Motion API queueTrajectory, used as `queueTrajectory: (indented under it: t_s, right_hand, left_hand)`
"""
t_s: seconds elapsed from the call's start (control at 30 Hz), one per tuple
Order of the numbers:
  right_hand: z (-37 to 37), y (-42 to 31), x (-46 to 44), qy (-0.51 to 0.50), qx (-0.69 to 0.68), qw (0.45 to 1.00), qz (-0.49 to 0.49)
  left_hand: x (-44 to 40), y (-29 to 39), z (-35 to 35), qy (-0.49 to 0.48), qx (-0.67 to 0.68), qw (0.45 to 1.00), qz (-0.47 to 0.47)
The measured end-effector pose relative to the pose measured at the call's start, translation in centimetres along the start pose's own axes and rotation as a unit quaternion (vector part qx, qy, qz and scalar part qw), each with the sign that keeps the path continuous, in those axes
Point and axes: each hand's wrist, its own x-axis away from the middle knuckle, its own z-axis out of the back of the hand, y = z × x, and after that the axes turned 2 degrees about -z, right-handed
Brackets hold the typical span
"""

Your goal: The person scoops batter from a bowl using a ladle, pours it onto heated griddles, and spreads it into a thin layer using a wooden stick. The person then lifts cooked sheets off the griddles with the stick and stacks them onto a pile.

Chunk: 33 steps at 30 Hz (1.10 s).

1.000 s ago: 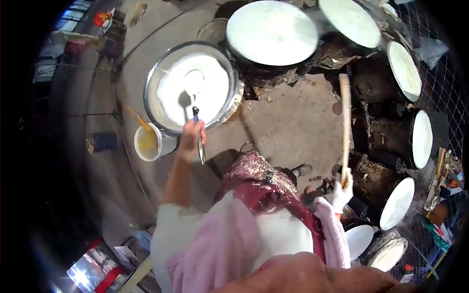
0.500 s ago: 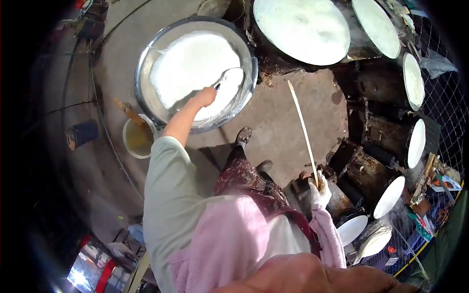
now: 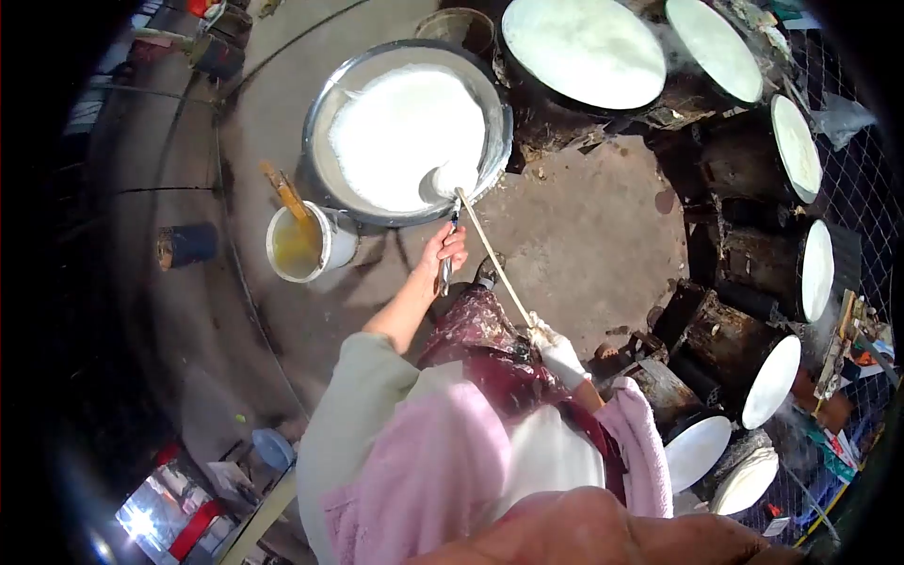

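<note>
My left hand point(image 3: 443, 256) is closed around the handle of a ladle point(image 3: 456, 179), whose bowl is coated in white batter. That bowl is over the near right part of a wide metal basin point(image 3: 315, 118), which contains white batter point(image 3: 405, 132). My right hand point(image 3: 554, 347), in a white glove, grips a long thin stick point(image 3: 494, 256). The stick's far end meets the ladle near its bowl; whether they touch, I cannot tell.
Round griddles with white tops point(image 3: 584, 52) curve along the right on dark drum stoves point(image 3: 739, 250). Left of my hands stands a white bucket point(image 3: 341, 240) of yellowish liquid, with a wooden-handled tool point(image 3: 290, 196) in it. A dark cylinder point(image 3: 188, 244) lies farther left.
My left hand has drawn the ladle toward me, to the basin's near edge. My right hand has moved left, bringing the stick's tip to the ladle. The view has shifted slightly.
</note>
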Motion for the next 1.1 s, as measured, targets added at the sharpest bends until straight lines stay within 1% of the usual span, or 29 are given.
queueTrajectory:
  t_s: [0.03,0.13,0.17,0.2,0.27,0.33,0.37,0.4,0.47,0.53,0.57,0.6,0.63,0.67,0.7,0.73,0.77,0.8,0.87,0.9,0.93,1.0,1.07,1.1]
  right_hand:
    - [0.2,-0.1,0.8,0.007,0.049,0.998,0.031]
    - [0.7,0.7,3.5,0.008,-0.034,0.998,0.05]
    - [1.1,0.8,4.7,0.006,-0.038,0.996,0.085]
    - [1.5,0.0,6.4,0.01,-0.034,0.992,0.121]
    - [1.8,-2.2,9.7,0.015,-0.024,0.982,0.188]
    - [2.0,-1.9,12.2,0.059,-0.055,0.958,0.276]
    - [2.3,-0.7,12.9,0.101,-0.057,0.942,0.314]
    - [2.7,0.7,13.4,0.143,-0.06,0.923,0.351]
    - [2.9,2.1,14.6,0.236,-0.116,0.896,0.359]
    - [4.0,5.4,12.7,0.274,-0.169,0.876,0.36]
    - [4.7,6.0,12.5,0.304,-0.172,0.883,0.314]
    - [5.1,7.1,12.8,0.325,-0.174,0.883,0.29]
    - [5.6,8.0,13.0,0.344,-0.176,0.883,0.265]
    - [5.1,7.4,13.2,0.374,-0.153,0.871,0.281]
    - [4.6,6.8,13.5,0.404,-0.128,0.856,0.295]
    - [4.3,7.4,13.3,0.401,-0.185,0.854,0.275]
    - [4.0,7.9,13.2,0.398,-0.242,0.847,0.255]
    - [3.2,6.2,13.3,0.436,-0.221,0.835,0.251]
    - [2.5,5.9,13.1,0.457,-0.242,0.816,0.257]
    - [2.0,6.0,13.3,0.473,-0.257,0.802,0.256]
    - [1.5,5.2,13.4,0.491,-0.271,0.781,0.274]
    - [0.7,4.0,15.1,0.544,-0.261,0.757,0.252]
    - [-0.8,6.0,15.2,0.591,-0.229,0.73,0.256]
    - [-1.9,7.9,15.0,0.601,-0.278,0.709,0.244]
  left_hand:
    - [0.8,-0.7,-1.5,-0.035,0.042,0.998,-0.01]
    - [4.6,-2.6,-5.8,-0.11,0.146,0.983,0.005]
    - [6.3,-2.7,-7.7,-0.141,0.092,0.986,0.007]
    - [8.7,-3.2,-10.8,-0.101,0.085,0.991,-0.01]
    - [13.5,-3.0,-16.3,-0.06,-0.037,0.995,-0.074]
    - [18.0,-2.6,-20.4,-0.162,-0.139,0.972,-0.103]
    - [19.3,-2.1,-21.9,-0.2,-0.23,0.941,-0.144]
    - [19.6,-1.2,-22.8,-0.205,-0.269,0.925,-0.171]
    - [17.8,1.8,-23.1,-0.231,-0.292,0.906,-0.199]
    - [15.0,5.7,-24.3,-0.21,-0.267,0.923,-0.18]
    - [13.0,7.3,-25.5,-0.124,-0.272,0.925,-0.233]
    - [12.1,8.1,-26.6,-0.2,-0.235,0.937,-0.162]
    - [11.6,7.7,-26.0,-0.134,-0.356,0.892,-0.242]
    - [10.6,6.3,-27.1,-0.085,-0.478,0.818,-0.31]
    - [10.6,4.9,-26.9,-0.07,-0.552,0.746,-0.365]
    - [11.2,2.8,-27.5,-0.068,-0.592,0.709,-0.377]
    - [11.8,1.5,-28.3,-0.064,-0.628,0.689,-0.356]
    - [12.1,0.5,-29.2,-0.061,-0.661,0.669,-0.334]
    - [11.4,-1.9,-31.3,-0.115,-0.656,0.705,-0.243]
    - [10.5,-3.3,-32.0,-0.143,-0.653,0.719,-0.187]
    - [9.0,-4.2,-32.8,-0.145,-0.647,0.738,-0.124]
    - [5.2,-6.4,-32.3,-0.177,-0.631,0.755,0.008]
    - [1.4,-8.8,-30.7,-0.197,-0.613,0.746,0.167]
    - [0.1,-10.9,-30.1,-0.178,-0.6,0.744,0.232]
